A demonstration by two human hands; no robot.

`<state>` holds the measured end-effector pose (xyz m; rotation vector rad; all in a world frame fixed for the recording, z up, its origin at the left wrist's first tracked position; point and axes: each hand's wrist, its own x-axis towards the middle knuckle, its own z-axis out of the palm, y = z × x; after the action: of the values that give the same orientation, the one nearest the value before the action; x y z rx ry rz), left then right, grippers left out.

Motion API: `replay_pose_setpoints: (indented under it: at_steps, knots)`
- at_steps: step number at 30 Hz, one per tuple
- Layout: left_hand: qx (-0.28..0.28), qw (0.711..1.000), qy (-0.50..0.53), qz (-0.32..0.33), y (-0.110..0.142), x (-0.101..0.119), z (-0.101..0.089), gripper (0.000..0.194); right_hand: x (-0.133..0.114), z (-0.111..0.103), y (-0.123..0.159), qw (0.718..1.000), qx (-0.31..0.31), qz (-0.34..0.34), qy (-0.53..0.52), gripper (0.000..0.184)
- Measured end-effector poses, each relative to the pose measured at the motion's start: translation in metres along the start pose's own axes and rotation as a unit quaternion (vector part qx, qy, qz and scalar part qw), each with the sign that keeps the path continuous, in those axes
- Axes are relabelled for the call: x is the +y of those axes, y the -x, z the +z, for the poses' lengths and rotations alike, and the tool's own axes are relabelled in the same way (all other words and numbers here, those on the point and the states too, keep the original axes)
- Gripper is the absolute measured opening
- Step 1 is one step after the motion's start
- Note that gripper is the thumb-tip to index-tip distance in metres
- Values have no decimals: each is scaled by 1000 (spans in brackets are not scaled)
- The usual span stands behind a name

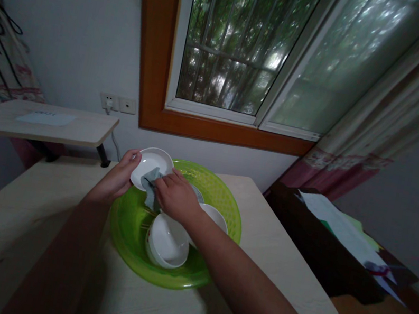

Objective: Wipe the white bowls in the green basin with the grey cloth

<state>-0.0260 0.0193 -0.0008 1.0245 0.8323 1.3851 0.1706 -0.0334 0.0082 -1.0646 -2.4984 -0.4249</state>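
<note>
My left hand [123,174] grips the left rim of a small white plate [152,160], tilted above the far left part of a green basin [122,249]. Bunched in my right hand [177,194] is a grey-blue cloth [152,179], pressed against the plate's inner face, with its lower end hanging over the basin. Below my right wrist, a white bowl [169,241] lies tipped in the basin. Another white bowl [215,217] is partly covered by my right forearm. Thin sticks, perhaps chopsticks, show beside the tipped bowl.
The basin stands on a pale wooden table [280,265]. A raised shelf [89,129] with a paper on it is at the left. Wall sockets [117,104] with a plugged-in cord and a barred window [244,45] are behind. Papers [342,227] lie on a dark surface at the right.
</note>
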Motion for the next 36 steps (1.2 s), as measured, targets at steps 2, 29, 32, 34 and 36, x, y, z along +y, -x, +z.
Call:
replay_pose_setpoints:
  at_steps: [2, 29, 32, 34, 36]
  knots:
    - [0, 1000, 0, 1, 0, 0, 0, 50, 1, 0, -1, 1000, -1, -7, -1, 14]
    - [-17, 1000, -15, 4, 2, 2, -1, 48, 2, 7, 1, 992, -18, -22, -122, 39]
    - [-19, 1000, -15, 2, 4, 3, 1, 47, 0, 6, 2, 994, -28, -11, -109, 46]
    - [-24, 1000, -11, 0, 4, 4, 2, 46, -2, 5, 2, 995, -29, 2, -100, 53]
    - [-30, 1000, -5, -2, 3, 3, 1, 45, -3, 5, 2, 995, -27, 16, -95, 60]
